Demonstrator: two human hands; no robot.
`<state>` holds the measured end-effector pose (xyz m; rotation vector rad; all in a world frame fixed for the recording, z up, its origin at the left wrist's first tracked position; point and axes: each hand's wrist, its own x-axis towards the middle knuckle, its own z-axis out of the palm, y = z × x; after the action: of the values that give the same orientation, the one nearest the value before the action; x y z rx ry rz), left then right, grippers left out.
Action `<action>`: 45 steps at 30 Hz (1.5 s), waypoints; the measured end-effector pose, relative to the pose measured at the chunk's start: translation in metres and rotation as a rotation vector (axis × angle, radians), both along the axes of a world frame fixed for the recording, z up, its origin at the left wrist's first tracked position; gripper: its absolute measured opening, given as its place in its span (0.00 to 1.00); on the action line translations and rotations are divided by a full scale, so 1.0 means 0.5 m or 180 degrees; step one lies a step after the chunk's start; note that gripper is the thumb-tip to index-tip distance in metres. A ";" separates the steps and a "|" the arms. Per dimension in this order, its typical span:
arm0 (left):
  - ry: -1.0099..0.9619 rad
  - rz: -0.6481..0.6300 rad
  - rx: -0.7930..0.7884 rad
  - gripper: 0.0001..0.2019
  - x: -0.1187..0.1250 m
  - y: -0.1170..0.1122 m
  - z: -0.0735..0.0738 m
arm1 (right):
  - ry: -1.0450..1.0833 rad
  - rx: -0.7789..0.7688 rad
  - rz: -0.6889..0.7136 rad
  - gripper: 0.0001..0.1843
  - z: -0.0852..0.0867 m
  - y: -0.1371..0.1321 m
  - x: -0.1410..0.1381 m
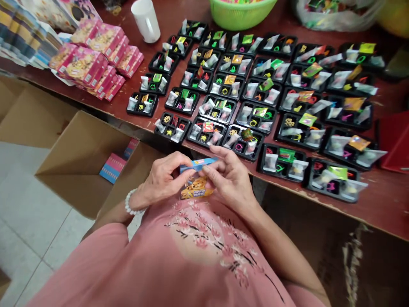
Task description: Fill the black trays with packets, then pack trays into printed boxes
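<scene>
Black plastic trays (243, 143) cover the counter (377, 204), their compartments holding clear sachets (270, 162) and bright charms (239, 147). Lower left, a cardboard box (79, 170) holds pink-and-blue packets (113, 167). At lower centre, the left hand (162, 177) and right hand (228, 179) pinch a blue-and-yellow printed packet (195, 183) between them.

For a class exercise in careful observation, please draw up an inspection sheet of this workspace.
Surface: reddish-brown table, worn along its edge.
Job's things: printed packet between both hands; black compartment trays of small bagged pieces beyond it.
Clutter: white mug, pink boxes, green basket.
Hands: left hand, wearing a white beaded bracelet, and right hand both grip the packet.
Cables: nothing seen.
Surroundings: open cardboard carton on tiled floor.
</scene>
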<state>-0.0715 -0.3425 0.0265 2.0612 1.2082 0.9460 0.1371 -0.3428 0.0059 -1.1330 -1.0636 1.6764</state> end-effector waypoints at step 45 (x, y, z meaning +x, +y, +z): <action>-0.0163 0.1288 -0.1150 0.54 -0.261 0.021 -0.153 | -0.4317 0.2771 0.1007 0.44 -0.061 0.268 -0.170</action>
<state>-0.2021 -0.3321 -0.0498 1.5330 1.6687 0.8693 0.0523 -0.2089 -0.0244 -1.4415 -2.5360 0.2247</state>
